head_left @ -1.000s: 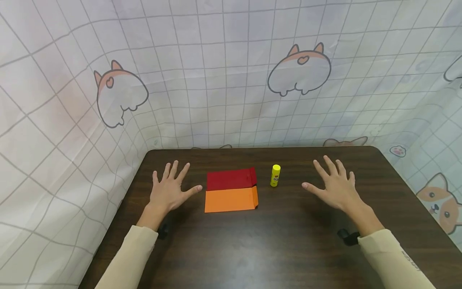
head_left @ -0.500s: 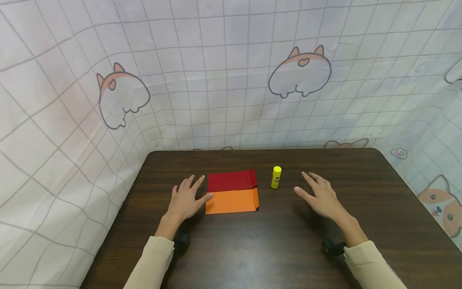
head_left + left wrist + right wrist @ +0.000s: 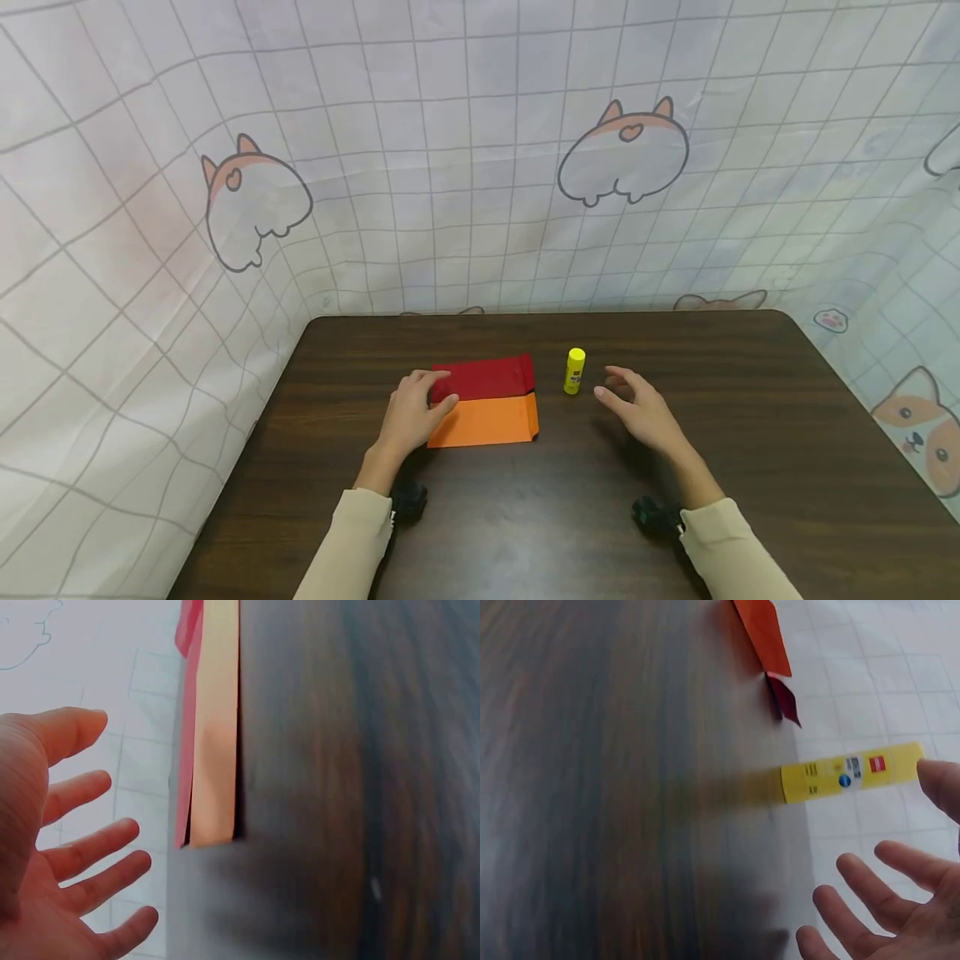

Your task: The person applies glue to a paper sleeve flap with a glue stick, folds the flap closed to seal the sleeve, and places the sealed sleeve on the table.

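A red envelope (image 3: pixel 483 378) and an orange envelope (image 3: pixel 491 420) lie flat one behind the other on the dark wooden table, flaps toward the right. My left hand (image 3: pixel 408 415) hovers at their left ends, fingers spread and slightly bent. The left wrist view shows that hand apart from the orange envelope (image 3: pixel 215 742), holding nothing. To the right of the envelopes a yellow glue stick (image 3: pixel 574 372) stands upright, its cap on. Just right of it is my right hand (image 3: pixel 641 412), loosely curved with thumb and fingers apart. No grip on the glue stick (image 3: pixel 851 772) shows in the right wrist view.
The dark wooden table (image 3: pixel 525 533) has rounded far corners. Behind it and at both sides hangs a white grid-patterned cloth (image 3: pixel 465 167) with cartoon dogs. A black wrist camera (image 3: pixel 408 502) sits under the left wrist, another black camera (image 3: pixel 656 515) under the right.
Both hands have moved inward, the left to the right toward the envelopes, the right to the left toward the glue stick. Their spread fingers have relaxed. Envelopes and glue stick stay in place.
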Demonstrator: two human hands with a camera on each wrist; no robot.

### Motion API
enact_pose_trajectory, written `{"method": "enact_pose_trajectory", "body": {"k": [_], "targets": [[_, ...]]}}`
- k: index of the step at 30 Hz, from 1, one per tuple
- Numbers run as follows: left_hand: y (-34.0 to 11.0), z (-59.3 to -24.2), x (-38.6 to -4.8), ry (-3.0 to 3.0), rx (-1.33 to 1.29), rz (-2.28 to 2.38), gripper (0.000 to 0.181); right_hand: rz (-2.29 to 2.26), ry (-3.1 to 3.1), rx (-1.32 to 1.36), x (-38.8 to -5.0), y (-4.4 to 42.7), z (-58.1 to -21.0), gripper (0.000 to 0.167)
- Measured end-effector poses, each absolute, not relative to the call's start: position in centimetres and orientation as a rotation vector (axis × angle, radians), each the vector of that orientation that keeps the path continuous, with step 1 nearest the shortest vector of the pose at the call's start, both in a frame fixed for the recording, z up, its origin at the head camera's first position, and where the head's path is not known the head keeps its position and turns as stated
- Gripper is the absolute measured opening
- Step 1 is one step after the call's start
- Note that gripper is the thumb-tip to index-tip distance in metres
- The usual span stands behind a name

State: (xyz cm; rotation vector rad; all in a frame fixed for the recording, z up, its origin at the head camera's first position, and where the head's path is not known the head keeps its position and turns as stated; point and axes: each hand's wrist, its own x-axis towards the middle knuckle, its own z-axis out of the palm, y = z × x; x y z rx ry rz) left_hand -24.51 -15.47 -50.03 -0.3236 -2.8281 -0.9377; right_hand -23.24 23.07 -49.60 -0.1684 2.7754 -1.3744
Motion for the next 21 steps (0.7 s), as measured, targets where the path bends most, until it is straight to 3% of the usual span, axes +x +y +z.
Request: {"method": "enact_pose_trajectory", "body": {"k": [21], "targets": [[-12.3,-50.4,-26.2,-2.863,-0.343,-0.975,0.035,-1.785,2.521,0.035,-25.8,19.4,-51.2,0.055]]}}
